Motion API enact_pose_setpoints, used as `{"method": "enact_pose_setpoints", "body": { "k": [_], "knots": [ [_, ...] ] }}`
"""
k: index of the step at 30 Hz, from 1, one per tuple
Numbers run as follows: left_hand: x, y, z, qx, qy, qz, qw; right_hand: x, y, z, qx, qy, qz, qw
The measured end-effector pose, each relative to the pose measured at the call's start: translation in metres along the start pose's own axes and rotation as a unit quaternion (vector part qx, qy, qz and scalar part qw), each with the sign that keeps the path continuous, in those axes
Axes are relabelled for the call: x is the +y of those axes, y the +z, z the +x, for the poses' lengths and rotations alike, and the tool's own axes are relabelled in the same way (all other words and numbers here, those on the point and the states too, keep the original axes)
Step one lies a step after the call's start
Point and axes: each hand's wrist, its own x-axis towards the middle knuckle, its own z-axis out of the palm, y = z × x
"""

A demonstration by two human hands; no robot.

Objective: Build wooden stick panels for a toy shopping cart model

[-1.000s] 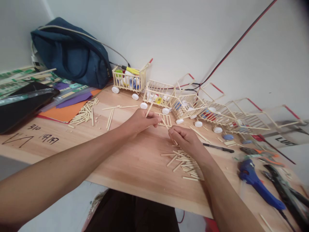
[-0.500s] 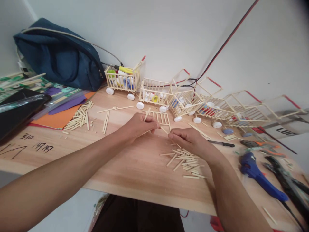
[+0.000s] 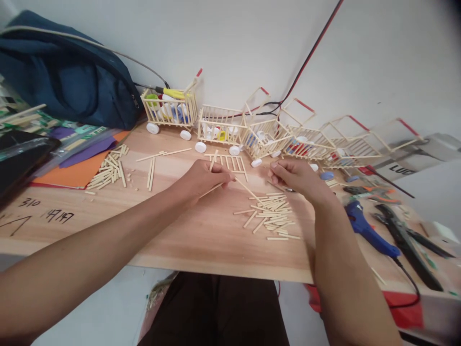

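Observation:
My left hand (image 3: 203,180) rests on the wooden table (image 3: 201,240), its fingers closed around thin wooden sticks (image 3: 214,159) that poke out above and below the fist. A long stick (image 3: 248,191) runs from its fingertips toward a loose pile of short sticks (image 3: 271,215). My right hand (image 3: 297,176) is lifted to the right of that pile, fingers curled near a small stick-built cart (image 3: 262,142); whether it holds anything is not visible. A flat ladder-like stick panel (image 3: 230,162) lies just beyond my left hand.
A row of stick carts with white wheels (image 3: 169,108) lines the wall. A dark blue bag (image 3: 68,81) sits far left, with coloured paper (image 3: 72,175) and another stick pile (image 3: 108,168). A blue glue gun (image 3: 365,226), black pliers (image 3: 406,245) and cables lie right.
My right hand has let go near the left hand and moved right and away, toward the carts. The view has shifted right. My left hand keeps its sticks.

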Motion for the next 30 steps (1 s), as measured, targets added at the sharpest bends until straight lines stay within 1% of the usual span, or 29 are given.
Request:
{"method": "enact_pose_setpoints", "body": {
  "k": [4,7,10,13,17,20,22,24,27,30],
  "knots": [
    [-0.003,-0.001,0.002,0.007,0.022,0.0,1.0,0.012,0.002,0.005,0.04,0.021,0.028,0.999],
    [-0.002,-0.002,0.001,0.012,0.041,0.004,0.999,0.013,0.002,0.006,0.072,0.016,0.062,0.995],
    [0.0,-0.003,0.0,0.014,0.061,0.02,0.998,0.006,0.003,0.001,0.101,-0.002,0.077,0.992],
    [0.001,-0.003,-0.001,0.011,0.073,0.015,0.997,-0.008,0.005,-0.012,0.112,-0.022,0.061,0.992],
    [0.001,-0.002,-0.002,0.007,0.08,-0.006,0.997,-0.026,0.013,-0.041,0.124,-0.044,0.016,0.991],
    [0.003,-0.001,-0.005,0.008,0.09,-0.017,0.996,-0.03,0.024,-0.069,0.173,-0.045,-0.034,0.983],
    [0.004,-0.001,-0.006,0.008,0.09,-0.026,0.996,-0.027,0.031,-0.089,0.215,-0.033,-0.059,0.974],
    [0.004,-0.002,-0.007,0.011,0.087,-0.03,0.996,-0.02,0.037,-0.111,0.249,-0.011,-0.059,0.967],
    [0.002,-0.002,-0.005,0.022,0.086,-0.026,0.996,-0.006,0.044,-0.143,0.267,0.041,-0.074,0.96],
    [0.0,-0.001,-0.004,0.025,0.085,-0.019,0.996,0.004,0.047,-0.173,0.267,0.066,-0.103,0.956]
  ]
}}
